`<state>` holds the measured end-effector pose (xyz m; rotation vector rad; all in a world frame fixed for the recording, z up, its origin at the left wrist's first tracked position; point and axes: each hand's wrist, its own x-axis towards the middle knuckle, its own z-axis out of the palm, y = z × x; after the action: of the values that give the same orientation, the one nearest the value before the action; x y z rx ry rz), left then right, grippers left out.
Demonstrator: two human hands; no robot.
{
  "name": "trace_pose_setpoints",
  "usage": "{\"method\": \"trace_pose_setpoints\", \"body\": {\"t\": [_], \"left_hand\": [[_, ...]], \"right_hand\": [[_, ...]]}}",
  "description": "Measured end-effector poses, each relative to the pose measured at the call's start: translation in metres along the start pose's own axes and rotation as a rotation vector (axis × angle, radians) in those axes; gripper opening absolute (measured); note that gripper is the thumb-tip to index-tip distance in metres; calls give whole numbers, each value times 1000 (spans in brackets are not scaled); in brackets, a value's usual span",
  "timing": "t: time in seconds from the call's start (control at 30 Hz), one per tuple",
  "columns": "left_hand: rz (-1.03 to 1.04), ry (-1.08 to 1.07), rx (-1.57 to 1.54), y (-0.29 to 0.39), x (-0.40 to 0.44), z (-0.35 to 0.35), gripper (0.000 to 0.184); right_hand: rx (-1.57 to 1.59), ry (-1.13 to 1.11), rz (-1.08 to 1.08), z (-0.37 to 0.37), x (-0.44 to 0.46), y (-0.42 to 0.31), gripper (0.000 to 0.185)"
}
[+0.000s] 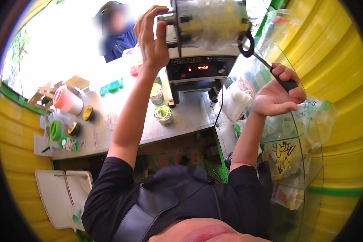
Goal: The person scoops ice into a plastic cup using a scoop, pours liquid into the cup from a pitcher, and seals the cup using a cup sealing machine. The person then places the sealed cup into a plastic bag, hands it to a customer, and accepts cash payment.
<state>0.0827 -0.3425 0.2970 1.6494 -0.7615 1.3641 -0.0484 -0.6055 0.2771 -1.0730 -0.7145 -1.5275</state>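
Observation:
A cup sealing machine (205, 66) with a red lit display stands on the counter, a roll of clear film (213, 24) across its top. My left hand (154, 44) is raised at the machine's left side, fingers stretched and thumb apart, beside the metal end of the roll; whether it touches is unclear. My right hand (279, 92) has its fingers curled round the black grip of the machine's lever (266, 63), palm turned up. Two opened cans, one nearer me (163, 115) and one behind it (157, 93), stand left of the machine.
A pink-lidded jug (67, 101), green lid (55, 130), small green box (68, 143) and dark round containers sit on the counter's left (105, 129). Glass shelving (290, 161) and plastic bags (316, 119) are close on the right. Another person (119, 40) is beyond the counter.

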Motion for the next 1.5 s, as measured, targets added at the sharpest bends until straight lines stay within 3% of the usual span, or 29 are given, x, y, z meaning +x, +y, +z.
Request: {"method": "trace_pose_setpoints", "body": {"t": [0.3, 0.77, 1.0, 1.17, 1.27, 1.33, 1.43, 1.5], "left_hand": [[-103, -5, -116, 1, -5, 4, 53], [-170, 0, -202, 3, -6, 6, 58], [-149, 41, -314, -1, -8, 11, 46], [-112, 39, -183, 2, -4, 5, 43], [-93, 32, -170, 3, -4, 2, 41], [-96, 30, -163, 5, -2, 0, 39], [-95, 18, -104, 9, -1, -5, 39], [-86, 15, -73, 10, 0, -6, 39]], "right_hand": [[-151, -4, -76, 7, -3, 3, 25], [-171, 75, -156, 15, -6, 15, 33], [-282, 158, -314, 26, 9, 39, 46], [-194, 280, -311, 58, 63, 64, 36], [-91, -6, -59, 84, 116, 97, 34], [-122, -313, 71, 96, 162, 149, 37], [-507, -366, 231, 131, 182, 199, 45], [-460, -493, 356, 131, 193, 244, 54]]}}
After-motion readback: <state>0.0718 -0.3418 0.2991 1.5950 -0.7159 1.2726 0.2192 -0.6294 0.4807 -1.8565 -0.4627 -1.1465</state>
